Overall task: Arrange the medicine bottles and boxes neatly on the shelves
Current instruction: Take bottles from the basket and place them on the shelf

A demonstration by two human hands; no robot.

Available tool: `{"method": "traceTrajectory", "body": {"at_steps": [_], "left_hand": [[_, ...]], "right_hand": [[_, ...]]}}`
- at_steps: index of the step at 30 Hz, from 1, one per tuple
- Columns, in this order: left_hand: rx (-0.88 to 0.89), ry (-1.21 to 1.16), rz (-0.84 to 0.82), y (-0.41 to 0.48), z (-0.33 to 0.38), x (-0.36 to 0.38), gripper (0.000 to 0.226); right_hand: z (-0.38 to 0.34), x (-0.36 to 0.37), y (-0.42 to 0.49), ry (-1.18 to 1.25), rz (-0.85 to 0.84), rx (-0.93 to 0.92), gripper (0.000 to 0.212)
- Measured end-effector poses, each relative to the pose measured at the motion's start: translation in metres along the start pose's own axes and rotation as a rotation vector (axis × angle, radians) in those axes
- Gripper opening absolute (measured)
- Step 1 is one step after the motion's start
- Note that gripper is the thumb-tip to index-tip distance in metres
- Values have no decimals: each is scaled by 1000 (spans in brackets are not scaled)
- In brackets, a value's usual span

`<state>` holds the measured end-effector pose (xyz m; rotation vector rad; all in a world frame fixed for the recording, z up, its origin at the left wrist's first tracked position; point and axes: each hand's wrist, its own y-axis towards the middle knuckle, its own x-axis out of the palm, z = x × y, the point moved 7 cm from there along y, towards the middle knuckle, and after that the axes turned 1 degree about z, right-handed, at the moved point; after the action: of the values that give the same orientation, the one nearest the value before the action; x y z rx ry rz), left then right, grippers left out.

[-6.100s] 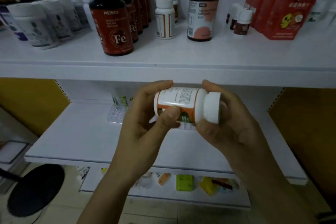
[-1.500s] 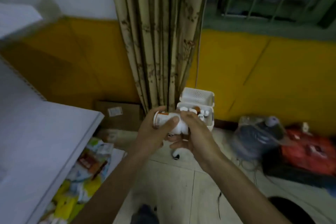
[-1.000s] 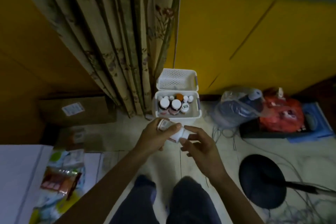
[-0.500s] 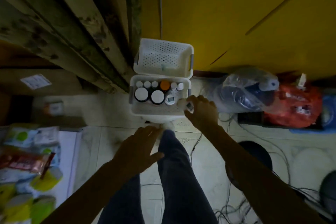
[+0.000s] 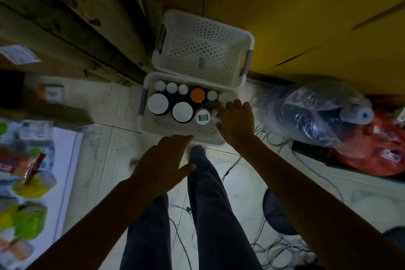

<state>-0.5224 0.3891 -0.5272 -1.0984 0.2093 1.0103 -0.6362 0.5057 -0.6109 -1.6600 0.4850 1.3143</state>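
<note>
Clearly much is left to be done: only a low shelf (image 5: 65, 171) is seen at the left edge, loaded with bright packets (image 5: 30, 219). The near basket (image 5: 175, 132) on the floor, well apart from it, is lined along its far side with upright medicine bottles (image 5: 158, 103), white-capped save for one orange cap (image 5: 197, 95). The left hand (image 5: 163, 163) is held flat and spread wide, with nothing in it, just short of the basket's near rim. The right hand (image 5: 236, 121) is lowered into the basket's right end with fingers bent downward; whether a bottle is gripped beneath it cannot be told. Round about, a yellow wall (image 5: 306, 6) and a curtain (image 5: 76, 17) are seen on the far side, a clear plastic bag (image 5: 306, 112) against a red bag (image 5: 372, 160) on the right, and an empty basket (image 5: 203, 50) just beyond the full one. Loose cables (image 5: 274, 245) near the feet could be tripped on during trips to the shelf.
</note>
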Motion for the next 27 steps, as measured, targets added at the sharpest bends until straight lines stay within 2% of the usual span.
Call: {"method": "traceTrajectory", "body": {"at_steps": [2,4,9,12,14,16,20,27], "left_hand": [[-37,15,25,-3,-7,-8,71],[-60,40,36,-9,-11,-17,71],[12,237,92,-57,-10,-38,71],[91,337,326,-105,-10,-69,75],[48,384,493,-148,-23,-88,77],[-4,414,643,-202,-38,-101,80],[-145,543,945,-342,-73,-120,80],[-466,752,1284,-634,-105,-120,72]], "right_hand": [[1,-6,-5,-26,16,12,36],[1,-24,-13,-43,102,6,43],[-36,-91,-54,-7,204,-136,53],[-85,-138,-79,-4,254,-223,64],[-131,-166,-100,5,300,-292,65],[-185,-200,-135,30,411,-422,67],[-295,-257,-226,206,601,-691,86],[-490,-350,-425,434,870,-1199,75]]}}
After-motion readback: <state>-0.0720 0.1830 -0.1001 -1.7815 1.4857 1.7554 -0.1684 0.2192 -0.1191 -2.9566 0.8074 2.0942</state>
